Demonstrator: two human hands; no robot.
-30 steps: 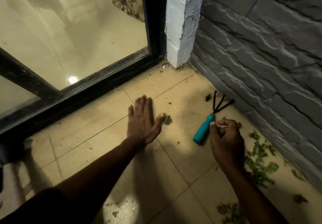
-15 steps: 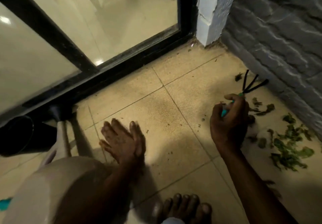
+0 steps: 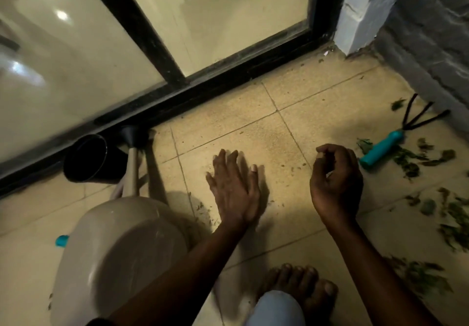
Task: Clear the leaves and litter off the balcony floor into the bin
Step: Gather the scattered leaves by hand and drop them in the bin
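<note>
Most leaves point(image 3: 456, 214) lay on the floor tiles point(image 3: 228, 122) at three to four o'clock, beside the teal hand rake point(image 3: 380, 149), so the job looked barely begun. The left hand point(image 3: 234, 188) pressed flat on the tiles in the middle. The right hand point(image 3: 335, 181) hung apart from it, fingers curled, and whether it held a scrap could not be told. No sure bin showed.

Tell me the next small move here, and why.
Probably reach the right hand rightward to the green leaves beside the teal-handled rake and gather a handful. That hand hovers with curled fingers above nearly bare floor, the left hand lies flat on it, and most leaves sit to its right.
</note>
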